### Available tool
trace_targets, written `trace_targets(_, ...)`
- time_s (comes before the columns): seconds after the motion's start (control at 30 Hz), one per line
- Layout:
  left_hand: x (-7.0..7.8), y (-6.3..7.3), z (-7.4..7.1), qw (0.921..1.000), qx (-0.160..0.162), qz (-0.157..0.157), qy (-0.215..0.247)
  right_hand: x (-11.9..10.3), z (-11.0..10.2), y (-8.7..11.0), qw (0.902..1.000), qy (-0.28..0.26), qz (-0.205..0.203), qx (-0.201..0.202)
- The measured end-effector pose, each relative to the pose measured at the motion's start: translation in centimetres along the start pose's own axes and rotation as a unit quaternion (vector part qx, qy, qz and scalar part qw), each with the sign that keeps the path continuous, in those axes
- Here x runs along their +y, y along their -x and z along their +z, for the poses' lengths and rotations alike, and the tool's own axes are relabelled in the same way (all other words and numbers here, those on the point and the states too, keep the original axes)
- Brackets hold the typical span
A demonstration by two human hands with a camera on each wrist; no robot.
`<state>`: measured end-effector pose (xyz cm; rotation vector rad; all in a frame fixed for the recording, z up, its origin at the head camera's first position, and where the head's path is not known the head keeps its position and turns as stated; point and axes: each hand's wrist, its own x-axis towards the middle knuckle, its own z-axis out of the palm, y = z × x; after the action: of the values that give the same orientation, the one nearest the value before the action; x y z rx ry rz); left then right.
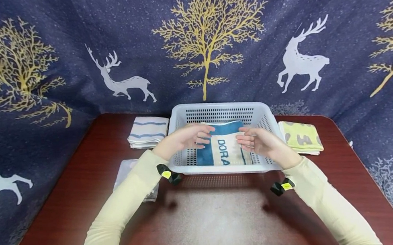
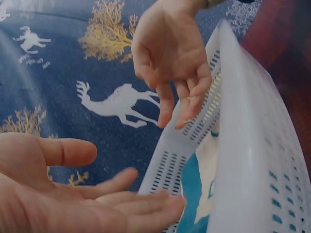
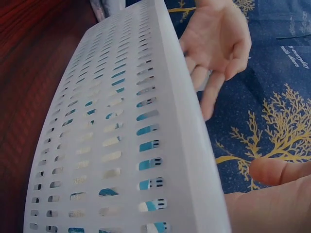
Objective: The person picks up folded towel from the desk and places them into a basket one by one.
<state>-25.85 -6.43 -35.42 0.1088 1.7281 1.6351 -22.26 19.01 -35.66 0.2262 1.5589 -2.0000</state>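
Note:
A white perforated basket (image 1: 217, 113) stands at the middle back of the table. In it lies a folded blue and cream towel (image 1: 226, 151) printed DORA. My left hand (image 1: 198, 136) hovers over the towel's left side, fingers relaxed. My right hand (image 1: 251, 140) is over its right side, also open. In the left wrist view my left hand (image 2: 112, 199) shows an empty palm, and my right hand (image 2: 175, 97) hangs its fingers by the basket (image 2: 252, 126) wall. Through the slots the towel (image 2: 192, 191) shows. The right wrist view shows the basket (image 3: 121, 121) wall and the open left hand (image 3: 214, 63).
A folded white towel with blue stripes (image 1: 147, 131) lies left of the basket. A folded yellow-green towel (image 1: 301, 137) lies to its right. A pale cloth (image 1: 126, 174) sits under my left forearm. The dark red table (image 1: 211, 222) is backed by blue deer-print fabric (image 1: 64, 52).

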Motion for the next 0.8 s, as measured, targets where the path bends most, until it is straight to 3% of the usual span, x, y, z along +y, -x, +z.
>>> trace_targets(0.17, -0.4, 1.0, 0.5, 0.9979, -0.052, 0.026, -0.031, 0.3, -0.3, 0.2, 0.9993, -0.012, -0.026, -0.026)
trace_targets(0.43, -1.4, 2.5, 1.0, 0.9925, -0.046, 0.046, -0.103, 1.0, -0.6, 0.9, 0.9959, -0.045, -0.068, -0.040)
trace_targets(0.6, -2.1, 2.9, 1.4, 0.9819, -0.035, 0.075, -0.170, 1.0, -1.0, 1.5, 0.9919, -0.068, -0.098, -0.044)
trace_targets(0.8, -3.2, 3.8, 2.0, 0.9599, -0.020, 0.115, -0.255, 0.7, -1.3, 2.2, 0.9855, -0.087, -0.138, -0.046)
